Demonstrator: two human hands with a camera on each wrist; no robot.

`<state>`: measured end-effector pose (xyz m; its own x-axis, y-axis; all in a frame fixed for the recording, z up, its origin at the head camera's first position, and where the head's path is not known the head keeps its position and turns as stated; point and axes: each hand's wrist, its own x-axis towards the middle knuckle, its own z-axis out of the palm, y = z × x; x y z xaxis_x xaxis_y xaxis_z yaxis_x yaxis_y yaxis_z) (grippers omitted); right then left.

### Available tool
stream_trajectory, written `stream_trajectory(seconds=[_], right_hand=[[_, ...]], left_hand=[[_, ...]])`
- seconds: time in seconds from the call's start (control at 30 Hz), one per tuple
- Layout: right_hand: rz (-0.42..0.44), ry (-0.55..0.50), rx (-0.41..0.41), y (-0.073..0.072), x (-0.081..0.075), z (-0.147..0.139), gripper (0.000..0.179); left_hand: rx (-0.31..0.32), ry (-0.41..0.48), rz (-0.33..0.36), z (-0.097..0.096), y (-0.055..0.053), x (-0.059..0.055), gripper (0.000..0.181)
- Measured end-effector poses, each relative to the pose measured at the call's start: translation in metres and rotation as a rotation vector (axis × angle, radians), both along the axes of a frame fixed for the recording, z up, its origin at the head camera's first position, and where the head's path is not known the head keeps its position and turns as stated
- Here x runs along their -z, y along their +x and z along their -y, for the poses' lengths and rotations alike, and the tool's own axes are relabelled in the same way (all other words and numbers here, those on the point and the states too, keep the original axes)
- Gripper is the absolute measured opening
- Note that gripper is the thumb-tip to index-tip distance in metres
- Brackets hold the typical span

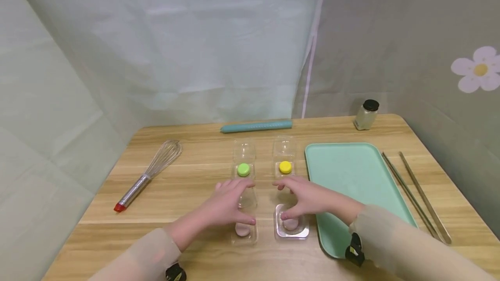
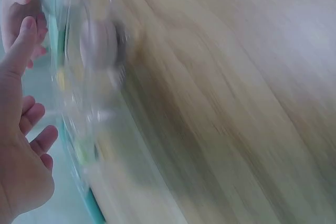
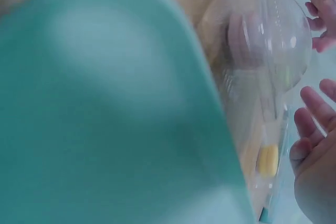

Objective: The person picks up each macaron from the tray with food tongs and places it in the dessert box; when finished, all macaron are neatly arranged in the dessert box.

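Note:
My left hand (image 1: 228, 203) hovers over the front left clear plastic box, fingers and thumb apart and holding nothing. That box (image 1: 250, 242) has its lid tilted back and contains a pale pink macaron (image 1: 242, 229). My right hand (image 1: 308, 196) is spread above the front right clear box (image 1: 292, 235), whose domed lid (image 3: 289, 40) sits over another pale pink macaron (image 1: 291, 223). Nothing shows in its grasp. Behind the hands, two opened clear boxes hold a green macaron (image 1: 244, 169) and a yellow macaron (image 1: 285, 167). Both wrist views are blurred around the boxes.
A green tray (image 1: 351, 168) lies right of the boxes, partly under my right forearm. Beyond it are metal chopsticks (image 1: 425, 203). A whisk (image 1: 150, 172) lies at the left. Along the back are a teal stick-shaped packet (image 1: 256, 126) and a black-lidded jar (image 1: 366, 115).

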<state>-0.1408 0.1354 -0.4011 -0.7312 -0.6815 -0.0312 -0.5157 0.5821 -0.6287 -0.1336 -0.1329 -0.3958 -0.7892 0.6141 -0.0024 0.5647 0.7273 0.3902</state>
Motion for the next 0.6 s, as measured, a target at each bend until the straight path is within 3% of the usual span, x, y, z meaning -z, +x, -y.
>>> stream_trajectory(seconds=[0.27, 0.6], right_hand=[[0.026, 0.008, 0.024, -0.015, 0.000, 0.026, 0.082], [0.074, 0.030, 0.016, -0.030, 0.003, 0.049, 0.083]], left_hand=[[-0.110, -0.010, -0.012, 0.034, -0.011, 0.004, 0.090], [-0.093, -0.023, 0.035, 0.056, -0.020, 0.009, 0.082]])
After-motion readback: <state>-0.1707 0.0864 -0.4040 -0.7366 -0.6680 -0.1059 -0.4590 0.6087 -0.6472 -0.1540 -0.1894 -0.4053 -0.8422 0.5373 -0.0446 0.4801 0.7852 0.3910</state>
